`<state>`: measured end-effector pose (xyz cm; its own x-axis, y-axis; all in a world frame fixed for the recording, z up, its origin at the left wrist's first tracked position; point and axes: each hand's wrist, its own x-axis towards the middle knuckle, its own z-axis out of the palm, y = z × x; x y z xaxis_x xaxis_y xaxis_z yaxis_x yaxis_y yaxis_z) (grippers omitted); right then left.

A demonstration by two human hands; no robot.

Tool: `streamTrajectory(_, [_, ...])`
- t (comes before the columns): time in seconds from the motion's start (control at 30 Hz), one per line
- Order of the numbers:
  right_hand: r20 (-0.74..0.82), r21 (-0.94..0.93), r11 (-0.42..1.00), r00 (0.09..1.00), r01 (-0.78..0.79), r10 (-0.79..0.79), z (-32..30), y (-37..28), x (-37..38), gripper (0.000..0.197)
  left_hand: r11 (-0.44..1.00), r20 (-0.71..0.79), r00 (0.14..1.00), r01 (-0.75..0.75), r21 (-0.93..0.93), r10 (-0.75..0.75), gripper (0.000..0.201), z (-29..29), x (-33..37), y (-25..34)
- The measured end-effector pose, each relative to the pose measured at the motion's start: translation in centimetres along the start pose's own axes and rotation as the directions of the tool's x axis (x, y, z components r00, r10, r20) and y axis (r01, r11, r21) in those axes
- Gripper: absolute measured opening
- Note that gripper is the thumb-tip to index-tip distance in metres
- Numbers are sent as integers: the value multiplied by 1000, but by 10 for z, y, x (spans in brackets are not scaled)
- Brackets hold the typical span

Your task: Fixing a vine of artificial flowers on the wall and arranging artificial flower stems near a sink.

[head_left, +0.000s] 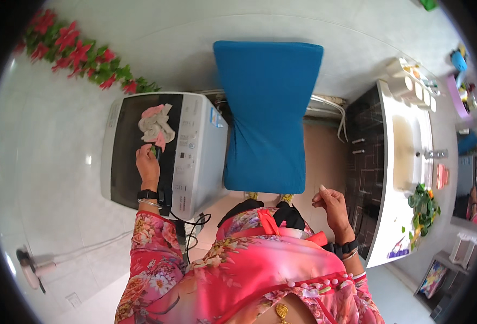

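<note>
Crumpled white-and-pink cloth [157, 125], head view: found lying in a loose heap on the dark lid [127, 127] of a white top-loading washing machine [208, 146], at the person's left. Whether it is one piece or several cannot be determined. A pink end points toward the person.

Left hand [148, 166]: over the lid, just beside that pink end. Fingers are bent inward, with a small green item [153, 150] showing at the tips; whether they grasp it, or touch the cloth, cannot be told. The wrist carries a dark band [147, 195] and a bangle.

Right hand [333, 207]: raised at the person's right, well apart from the cloth. Fingers are loosely curled and released, with nothing seen in them.

Surroundings: a blue-covered chair [265, 113] stands against the wall ahead, between the machine and a dark-fronted washbasin unit [365, 146] at the right. A leafy plant [423, 208] sits on the unit's white top, near the tap [437, 154]. A garland of red flowers [76, 54] runs along the wall beyond the machine.
</note>
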<state>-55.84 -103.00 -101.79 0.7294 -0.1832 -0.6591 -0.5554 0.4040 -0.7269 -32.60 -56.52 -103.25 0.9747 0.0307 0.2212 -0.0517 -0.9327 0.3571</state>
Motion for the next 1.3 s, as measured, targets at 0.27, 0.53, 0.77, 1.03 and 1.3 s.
streamTrajectory(0.27, [83, -136, 991, 997, 16, -4, 42, -1, 4, 36, 985, -156, 982, 122, 121, -102, 21, -47, -7, -100])
streamTrajectory(0.53, [78, -166, 986, 997, 11, 2, 60, 6, 6, 35, 989, 49, 993, 100, 110, -106, 45, -22, 23, -77])
streamTrajectory(0.77, [15, -153, 988, 1000, -2, 4, 63, 4, 4, 35, 982, 69, 995, 54, 180, -68, 65, 29, 76, -32])
streamTrajectory(1.03, [-19, -193, 974, 993, -119, 118, 87, 24, 7, 36, 956, -1, 977, -211, 204, 215, 53, 77, 59, -59])
streamTrajectory(1.3, [188, -384, 923, 980, 17, 61, 156, 11, 43, 37, 985, 77, 992, -107, 134, 97, 60, 10, -34, -84])
